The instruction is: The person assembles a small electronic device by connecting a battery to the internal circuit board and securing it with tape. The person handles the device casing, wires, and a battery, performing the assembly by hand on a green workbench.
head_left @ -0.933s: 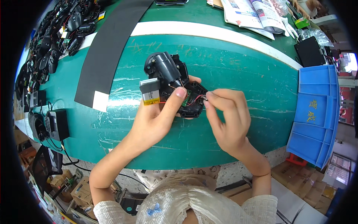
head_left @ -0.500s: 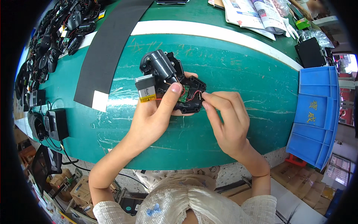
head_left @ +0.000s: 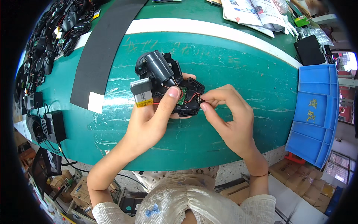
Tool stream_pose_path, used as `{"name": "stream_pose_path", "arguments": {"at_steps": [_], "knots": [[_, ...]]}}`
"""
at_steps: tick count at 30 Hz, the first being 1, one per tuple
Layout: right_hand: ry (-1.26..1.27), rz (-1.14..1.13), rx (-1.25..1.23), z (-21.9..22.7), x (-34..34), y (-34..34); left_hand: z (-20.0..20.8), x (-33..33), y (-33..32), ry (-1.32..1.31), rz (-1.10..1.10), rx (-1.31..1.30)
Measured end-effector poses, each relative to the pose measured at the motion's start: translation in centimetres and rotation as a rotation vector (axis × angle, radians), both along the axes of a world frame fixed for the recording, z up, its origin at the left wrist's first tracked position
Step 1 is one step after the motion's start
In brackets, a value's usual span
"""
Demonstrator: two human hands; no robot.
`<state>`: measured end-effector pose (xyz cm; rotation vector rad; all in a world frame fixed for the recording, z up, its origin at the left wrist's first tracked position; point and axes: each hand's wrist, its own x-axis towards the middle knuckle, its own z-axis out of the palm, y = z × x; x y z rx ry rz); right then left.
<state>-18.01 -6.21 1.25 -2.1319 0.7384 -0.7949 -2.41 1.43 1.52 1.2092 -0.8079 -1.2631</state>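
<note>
My left hand (head_left: 153, 119) is closed round an open black plastic housing (head_left: 192, 108), its thumb pressing on the inside and fingertips showing behind. In the housing sit a black cylindrical motor (head_left: 158, 67), a small green circuit board (head_left: 182, 96) and thin red wires (head_left: 192, 98). A silver battery pouch with a yellow end (head_left: 142, 93) hangs at the left side, joined by a red wire. My right hand (head_left: 229, 115) pinches with thumb and forefinger at the housing's right end, by the wire ends. Whatever lies between those fingertips is too small to make out.
A long black mat (head_left: 102, 56) with a white patch lies on the green table (head_left: 242, 78). Many black housings (head_left: 44, 52) are heaped at the far left. A black boxy device (head_left: 55, 126) stands at the left edge, a blue crate (head_left: 312, 115) at the right, papers (head_left: 248, 15) at the back.
The housing has shifted and turned slightly in my left hand. My right hand stays pinched at its right end, the fingers a little lifted and bent. The whole view has moved slightly.
</note>
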Motion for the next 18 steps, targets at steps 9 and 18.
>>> {"name": "stream_pose_path", "arguments": {"at_steps": [9,18], "knots": [[0.009,-0.022,0.036,0.09,-0.12,0.10,0.24,0.14,0.14,-0.020,-0.041,0.036],[0.038,0.019,0.104,0.21,-0.26,-0.03,0.15,0.02,0.27,-0.005,-0.032,0.044]]}}
